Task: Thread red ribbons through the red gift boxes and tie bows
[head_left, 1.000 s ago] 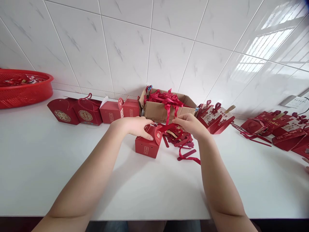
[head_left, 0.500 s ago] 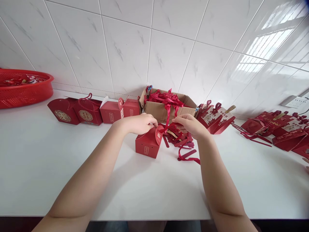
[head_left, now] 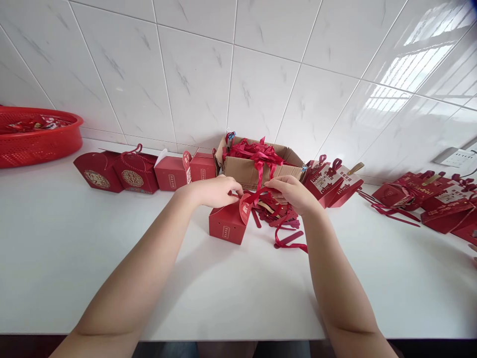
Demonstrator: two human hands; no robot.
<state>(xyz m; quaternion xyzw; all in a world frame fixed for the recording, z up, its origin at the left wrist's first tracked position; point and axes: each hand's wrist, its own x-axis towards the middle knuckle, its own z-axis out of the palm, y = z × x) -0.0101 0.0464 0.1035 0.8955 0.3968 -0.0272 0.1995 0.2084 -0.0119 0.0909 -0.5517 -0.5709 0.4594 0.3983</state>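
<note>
Head view: white tiled wall (head_left: 197,74), white table (head_left: 261,293), one red box (head_left: 226,226) upright on it, in front of carton (head_left: 242,171), left hand (head_left: 219,193) at box top, whether gripping cannot be told, right hand (head_left: 290,194) pinched together on red ribbon (head_left: 255,197), ribbon leading to box.

Gold label (head_left: 226,232) on red box (head_left: 219,223), pale characters (head_left: 244,211) on its flap (head_left: 246,203), both illegible
</note>
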